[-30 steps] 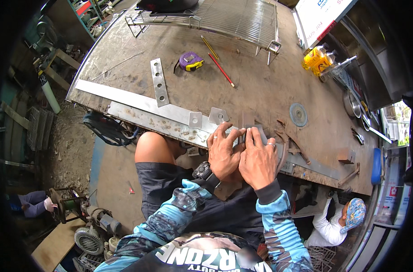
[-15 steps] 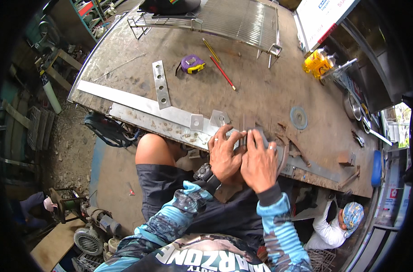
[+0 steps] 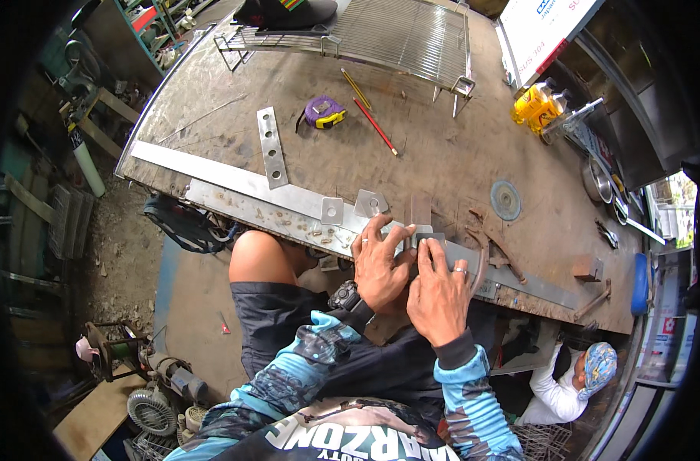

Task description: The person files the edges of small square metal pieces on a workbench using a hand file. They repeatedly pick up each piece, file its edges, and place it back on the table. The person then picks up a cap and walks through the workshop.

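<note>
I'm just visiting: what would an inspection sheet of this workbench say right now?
Surface: worn, stained metal workbench.
Job's things: small metal plate at the fingertips, on the long metal strip; two square holed plates beside it.
Clutter: tape measure, pencils, holed flat bar, grinding disc, wire rack.
Hands: left hand and right hand side by side, pressing at the bench edge.
Cables: dark cable bundle below the edge.
Surroundings: yellow power tool, shelves, a crouching person.
</note>
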A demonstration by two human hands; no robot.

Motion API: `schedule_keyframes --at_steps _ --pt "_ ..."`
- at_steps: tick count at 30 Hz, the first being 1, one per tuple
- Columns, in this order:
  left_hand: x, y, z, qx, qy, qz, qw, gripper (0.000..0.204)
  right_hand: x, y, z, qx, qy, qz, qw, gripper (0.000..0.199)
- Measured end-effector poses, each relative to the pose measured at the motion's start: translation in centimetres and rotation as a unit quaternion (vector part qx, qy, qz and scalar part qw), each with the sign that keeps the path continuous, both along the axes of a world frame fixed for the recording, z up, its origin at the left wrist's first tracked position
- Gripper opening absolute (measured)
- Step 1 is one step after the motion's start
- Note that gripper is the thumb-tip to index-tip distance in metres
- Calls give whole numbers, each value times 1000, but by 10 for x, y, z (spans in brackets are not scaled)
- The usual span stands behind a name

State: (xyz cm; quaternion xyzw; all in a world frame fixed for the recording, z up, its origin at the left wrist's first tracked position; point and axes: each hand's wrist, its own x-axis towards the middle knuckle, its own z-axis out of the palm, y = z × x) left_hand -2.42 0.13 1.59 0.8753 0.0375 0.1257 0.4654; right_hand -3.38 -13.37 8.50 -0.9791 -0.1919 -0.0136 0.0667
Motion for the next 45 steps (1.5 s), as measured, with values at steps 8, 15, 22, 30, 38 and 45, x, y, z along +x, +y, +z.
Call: schedule_keyframes --at_steps 8,15,22,30,38,45 --pt "1 0 4 3 10 3 1000 44 -6 -1 6 -13 37 -4 999 65" --pt "0 2 4 -9 6 -5 1000 44 14 7 0 8 -5 0 1000 63" --pt "2 0 4 -12 16 -9 1000 45 21 10 4 26 11 -19 999 62" --pt "3 0 0 14 -2 -9 1000 46 3 6 6 38 37 -37 998 60" --pt "3 1 -3 2 3 -5 1000 44 -13 1 8 28 46 -29 998 60" --pt "4 3 -4 26 9 -7 1000 45 3 6 1 40 20 -30 999 59"
